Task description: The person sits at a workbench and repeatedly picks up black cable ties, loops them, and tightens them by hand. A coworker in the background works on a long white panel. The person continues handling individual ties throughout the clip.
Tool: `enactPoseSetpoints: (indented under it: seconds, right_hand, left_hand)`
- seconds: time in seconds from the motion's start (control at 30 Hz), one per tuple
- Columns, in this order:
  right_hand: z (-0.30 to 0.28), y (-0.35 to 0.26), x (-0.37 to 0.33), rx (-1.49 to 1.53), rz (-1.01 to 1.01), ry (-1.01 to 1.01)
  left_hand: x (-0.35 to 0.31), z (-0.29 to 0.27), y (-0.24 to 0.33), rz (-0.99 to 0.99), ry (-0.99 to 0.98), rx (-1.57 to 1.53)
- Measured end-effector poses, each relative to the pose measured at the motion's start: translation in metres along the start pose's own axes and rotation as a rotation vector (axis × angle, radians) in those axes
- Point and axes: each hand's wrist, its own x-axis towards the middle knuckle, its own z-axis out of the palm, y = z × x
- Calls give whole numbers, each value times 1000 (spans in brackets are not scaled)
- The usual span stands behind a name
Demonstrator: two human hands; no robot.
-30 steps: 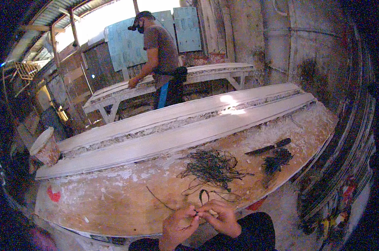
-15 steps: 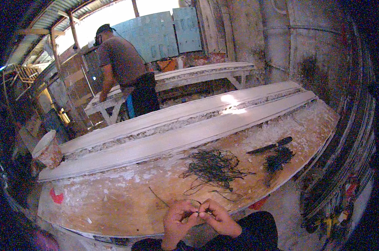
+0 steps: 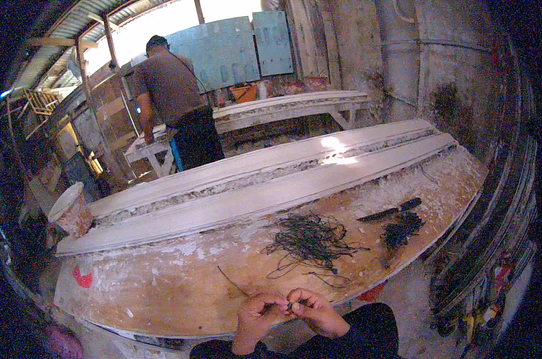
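Basically, both hands are bottom ctr of frame, tips nearly meeting just over the near edge of the wooden table (image 3: 163, 305). L hand (image 3: 258, 314): thumb + index together, pinched on thin dark cord (image 3: 232, 281); one end sticks out up-left from the hand, over bare wood. R hand (image 3: 317, 312): thumb + index also clamped on a small dark bit of the cord, right beside L fingertips; exact loop or knot too small to tell. Other R fingers curled, partly hidden.

Just above the hands, ctr of frame: loose tangled cord pile (image 3: 311, 239), w/ a stray strand (image 3: 329, 279) below it. Right of pile: dark-handled knife (image 3: 390, 209), lying flat at a slant, and a small dark bundle (image 3: 401, 230) just below it.

Across mid frame, two long pale strips (image 3: 271, 206) run side by side, rough gap between; bright light patch on the far one. Far left, a smeared bucket (image 3: 72, 209) at the strips' end, tilted in view. Red patch (image 3: 82, 277) on tabletop, lower left.

Upper left-ctr: co-worker (image 3: 172, 84) leans over a back bench (image 3: 265, 121), one arm down; blue panels (image 3: 220, 54) behind.
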Motion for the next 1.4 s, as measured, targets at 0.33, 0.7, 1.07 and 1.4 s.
enactPoseSetpoints:
  seconds: [0.33,0.7,1.07,1.4]
  right_hand:
    - [5,6,3,144,-47,177]
    - [4,6,6,-267,-127,365]
    - [1,3,3,-441,-323,342]
    - [2,0,4,-372,-341,307]
  left_hand:
    - [-3,18,-9,270,308,472]
    - [-2,21,-5,26,301,251]
    - [-3,18,-2,-101,235,129]
    - [1,10,-15,-224,87,-29]
